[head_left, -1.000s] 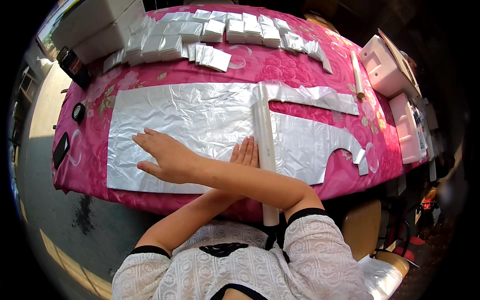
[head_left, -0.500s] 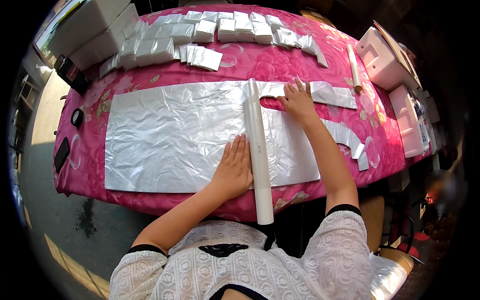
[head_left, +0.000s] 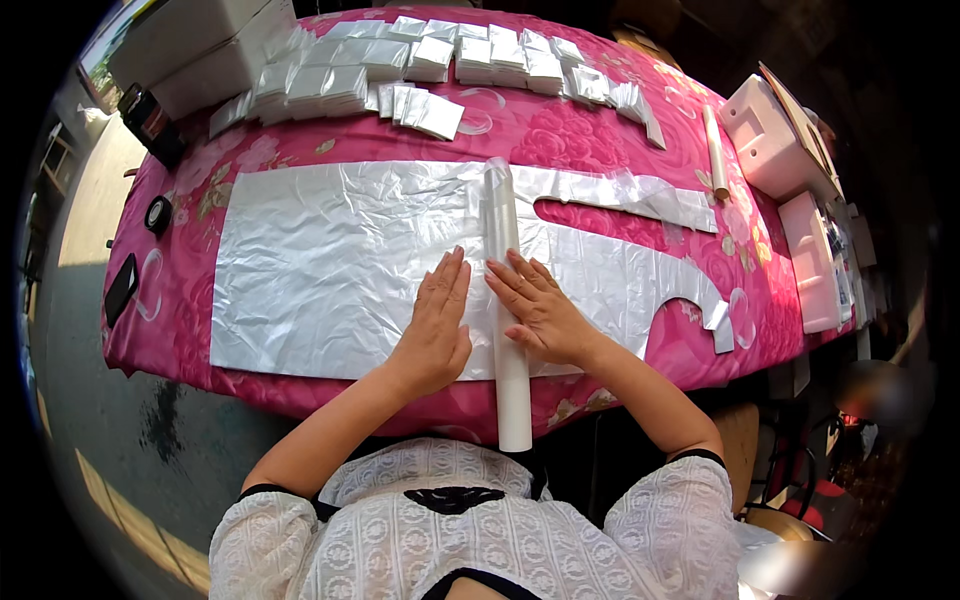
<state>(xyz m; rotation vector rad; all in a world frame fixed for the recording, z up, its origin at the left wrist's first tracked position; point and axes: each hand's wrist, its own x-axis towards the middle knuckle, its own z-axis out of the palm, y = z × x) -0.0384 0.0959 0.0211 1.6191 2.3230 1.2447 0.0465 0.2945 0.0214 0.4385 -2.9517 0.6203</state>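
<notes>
Left hand [head_left: 435, 325] lies flat, fingers spread slightly, palm down on the foil sheet [head_left: 340, 270], just left of the roll [head_left: 505, 300]; grip open, pinching nothing. Right hand [head_left: 540, 310] rests palm down across the roll's right side, fingers splayed and touching the roll and the foil beside it; grip open, not closed around the roll. The roll, white and long, lies across the sheet from its far edge toward the person, its near end overhanging the worktop [head_left: 600, 140] edge. The sheet covers the middle of the pink flowered cloth; right of the roll it carries curved cut-outs, with a narrow strip [head_left: 640, 195] along the far side. Stacks of folded white packets [head_left: 440, 60] line the far edge, well apart from the hands. A second, shorter roll [head_left: 715, 150] lies far right, near white foam boxes [head_left: 775, 140]. A tape roll [head_left: 157, 214] and a dark phone [head_left: 121, 288] sit at the left edge. Nothing stands between the hands and the roll.
</notes>
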